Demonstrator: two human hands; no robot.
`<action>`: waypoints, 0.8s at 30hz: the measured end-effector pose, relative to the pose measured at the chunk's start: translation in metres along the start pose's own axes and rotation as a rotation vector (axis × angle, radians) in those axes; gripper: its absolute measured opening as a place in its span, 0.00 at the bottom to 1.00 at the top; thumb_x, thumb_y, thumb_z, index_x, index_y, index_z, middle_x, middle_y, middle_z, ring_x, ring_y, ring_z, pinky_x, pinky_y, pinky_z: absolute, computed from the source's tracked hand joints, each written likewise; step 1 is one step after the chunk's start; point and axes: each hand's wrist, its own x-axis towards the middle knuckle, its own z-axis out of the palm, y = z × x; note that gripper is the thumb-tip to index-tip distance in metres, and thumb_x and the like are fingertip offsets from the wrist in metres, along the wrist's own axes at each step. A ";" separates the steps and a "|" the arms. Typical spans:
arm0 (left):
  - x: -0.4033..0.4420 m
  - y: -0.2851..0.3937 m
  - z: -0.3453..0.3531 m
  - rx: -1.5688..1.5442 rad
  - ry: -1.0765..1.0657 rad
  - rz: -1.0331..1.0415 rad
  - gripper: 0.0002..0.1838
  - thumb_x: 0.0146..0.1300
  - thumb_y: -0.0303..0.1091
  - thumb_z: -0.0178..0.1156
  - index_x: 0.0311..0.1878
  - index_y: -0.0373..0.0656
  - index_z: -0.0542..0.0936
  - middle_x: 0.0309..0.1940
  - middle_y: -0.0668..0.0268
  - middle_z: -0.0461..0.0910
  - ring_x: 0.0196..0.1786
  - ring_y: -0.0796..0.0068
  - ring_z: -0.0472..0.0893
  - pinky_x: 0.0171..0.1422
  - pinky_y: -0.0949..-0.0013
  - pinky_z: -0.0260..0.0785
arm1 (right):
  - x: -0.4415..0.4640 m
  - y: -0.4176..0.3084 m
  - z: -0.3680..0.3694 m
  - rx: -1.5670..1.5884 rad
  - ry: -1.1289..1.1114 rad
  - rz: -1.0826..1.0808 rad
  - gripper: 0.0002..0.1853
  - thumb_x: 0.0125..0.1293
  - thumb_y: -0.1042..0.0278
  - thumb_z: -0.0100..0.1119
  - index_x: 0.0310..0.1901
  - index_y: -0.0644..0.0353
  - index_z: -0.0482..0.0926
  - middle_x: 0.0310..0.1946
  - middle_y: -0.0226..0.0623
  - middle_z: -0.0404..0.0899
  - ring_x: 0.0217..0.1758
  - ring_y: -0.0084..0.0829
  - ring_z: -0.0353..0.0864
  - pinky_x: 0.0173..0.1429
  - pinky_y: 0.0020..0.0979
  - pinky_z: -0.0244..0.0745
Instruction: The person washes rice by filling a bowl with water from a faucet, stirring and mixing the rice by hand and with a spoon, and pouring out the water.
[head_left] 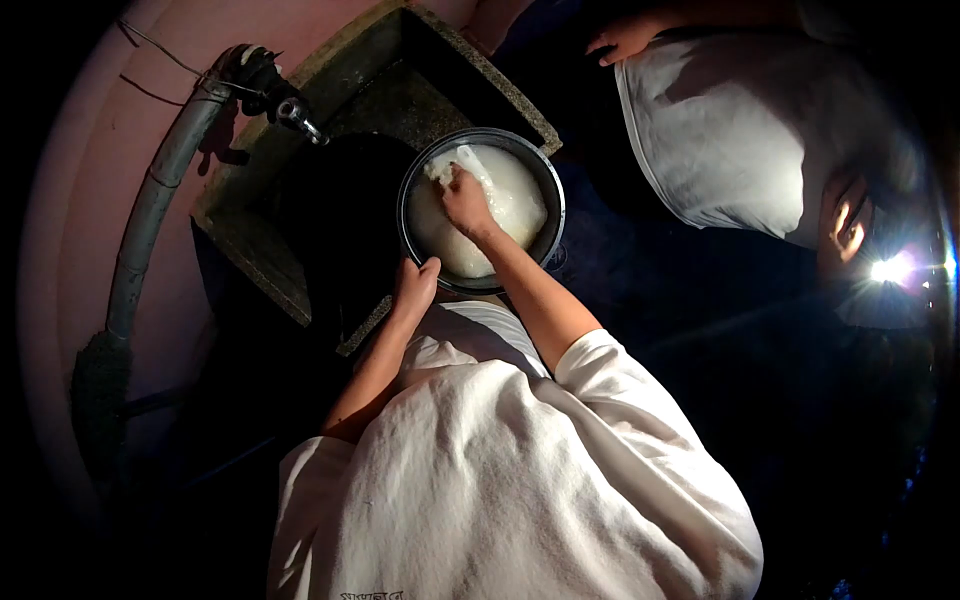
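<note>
A round dark-rimmed bowl (558,190) holds cloudy whitish liquid (515,200) with pale, soft-looking matter in it. My left hand (416,283) grips the bowl's near left rim, its thumb at the edge. Inside the bowl, my right hand (465,203) has its fingers curled at a whitish clump (440,172) near the far left side. The fingertips are partly hidden by the clump and the liquid. The bowl is in front of my body, over the near right edge of a stone sink.
The stone sink (510,92) lies beyond the bowl, with a tap (297,115) on a grey pipe (150,220) to the left. Another person in light clothing (720,130) is at the upper right. A bright light (892,270) shines at far right.
</note>
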 end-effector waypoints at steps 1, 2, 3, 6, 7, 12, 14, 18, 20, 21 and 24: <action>-0.001 0.000 0.001 -0.037 0.020 0.044 0.20 0.51 0.27 0.48 0.49 0.29 0.70 0.39 0.54 0.77 0.40 0.66 0.75 0.48 0.66 0.67 | 0.004 -0.014 -0.017 -0.170 -0.104 0.077 0.16 0.57 0.62 0.57 0.38 0.69 0.77 0.34 0.58 0.78 0.41 0.53 0.78 0.46 0.45 0.73; -0.001 0.001 0.002 -0.075 0.040 0.088 0.20 0.51 0.27 0.48 0.49 0.29 0.71 0.39 0.54 0.77 0.40 0.67 0.75 0.47 0.66 0.67 | 0.005 -0.007 -0.023 -0.248 -0.083 0.018 0.17 0.56 0.59 0.57 0.37 0.68 0.77 0.34 0.58 0.78 0.40 0.52 0.78 0.45 0.45 0.73; 0.001 0.000 0.000 -0.077 0.040 0.088 0.20 0.51 0.27 0.48 0.49 0.29 0.71 0.39 0.54 0.77 0.40 0.67 0.75 0.47 0.66 0.67 | 0.006 0.000 -0.029 -0.327 -0.062 -0.043 0.18 0.56 0.57 0.58 0.37 0.67 0.78 0.33 0.57 0.78 0.39 0.52 0.79 0.45 0.46 0.73; 0.004 -0.007 -0.005 0.055 -0.075 -0.016 0.20 0.51 0.27 0.49 0.49 0.31 0.71 0.38 0.53 0.78 0.39 0.65 0.77 0.47 0.66 0.68 | -0.004 -0.001 -0.065 -0.421 0.065 -0.286 0.18 0.48 0.73 0.63 0.43 0.64 0.76 0.49 0.53 0.72 0.47 0.51 0.74 0.51 0.42 0.71; 0.005 -0.009 -0.004 0.067 -0.030 -0.004 0.20 0.52 0.27 0.49 0.49 0.31 0.71 0.36 0.53 0.79 0.39 0.64 0.78 0.46 0.65 0.69 | -0.006 -0.004 -0.078 -0.538 0.047 -0.281 0.22 0.46 0.77 0.63 0.48 0.62 0.74 0.52 0.52 0.70 0.50 0.51 0.73 0.54 0.41 0.70; 0.002 0.002 -0.004 0.014 -0.003 -0.037 0.19 0.52 0.28 0.49 0.49 0.31 0.72 0.37 0.53 0.79 0.36 0.61 0.81 0.37 0.64 0.74 | -0.002 0.071 -0.065 -0.355 -0.026 -0.129 0.29 0.52 0.81 0.54 0.59 0.62 0.65 0.56 0.52 0.68 0.59 0.51 0.68 0.60 0.39 0.67; 0.000 0.011 -0.006 -0.002 -0.074 -0.098 0.21 0.53 0.28 0.49 0.52 0.31 0.69 0.40 0.51 0.78 0.33 0.63 0.81 0.29 0.65 0.76 | 0.002 0.077 -0.058 0.018 -0.160 -0.053 0.33 0.51 0.79 0.56 0.62 0.61 0.62 0.59 0.52 0.65 0.61 0.49 0.67 0.62 0.36 0.65; 0.002 0.002 -0.003 -0.101 -0.024 -0.046 0.24 0.53 0.28 0.49 0.56 0.32 0.66 0.41 0.49 0.77 0.30 0.62 0.81 0.26 0.66 0.78 | 0.006 0.070 -0.033 -0.138 -0.314 -0.158 0.43 0.44 0.65 0.68 0.65 0.54 0.59 0.62 0.63 0.57 0.62 0.57 0.64 0.64 0.42 0.64; 0.003 0.002 -0.003 -0.030 -0.033 -0.082 0.26 0.53 0.28 0.49 0.58 0.32 0.63 0.41 0.49 0.77 0.31 0.61 0.81 0.27 0.65 0.78 | -0.004 0.049 -0.026 -0.211 -0.325 -0.120 0.44 0.43 0.65 0.68 0.65 0.53 0.59 0.61 0.63 0.57 0.59 0.58 0.66 0.63 0.42 0.65; 0.002 0.002 -0.003 -0.006 -0.037 -0.093 0.27 0.53 0.28 0.49 0.59 0.33 0.62 0.40 0.48 0.77 0.32 0.61 0.81 0.27 0.65 0.79 | -0.007 0.044 -0.026 -0.287 -0.334 -0.082 0.44 0.43 0.65 0.68 0.65 0.52 0.59 0.61 0.64 0.57 0.57 0.59 0.68 0.62 0.43 0.66; 0.002 -0.003 0.000 -0.122 -0.014 0.003 0.27 0.53 0.28 0.49 0.59 0.33 0.62 0.41 0.48 0.77 0.32 0.61 0.81 0.26 0.65 0.78 | -0.012 0.056 -0.019 -0.364 -0.413 -0.200 0.34 0.49 0.67 0.61 0.61 0.54 0.64 0.57 0.63 0.64 0.52 0.58 0.73 0.56 0.44 0.70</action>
